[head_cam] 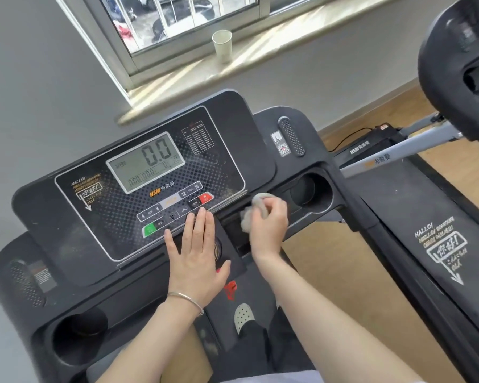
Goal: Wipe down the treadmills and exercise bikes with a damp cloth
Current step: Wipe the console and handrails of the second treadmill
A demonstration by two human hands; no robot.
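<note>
A black treadmill console [67, 217] with a grey display reading 0.0 fills the middle of the head view. My left hand [197, 252] lies flat with straight fingers on the console's lower edge, its fingertips by the buttons. My right hand [268, 222] grips a crumpled grey-white cloth [249, 217] and presses it into the shallow tray to the right of the button panel. Part of the cloth is hidden under the fingers.
A round cup holder [310, 189] sits right of my right hand, another [78, 335] at lower left. A second treadmill [426, 217] stands to the right over the wooden floor. A paper cup [222, 45] stands on the window sill. My shoe [243, 316] shows below.
</note>
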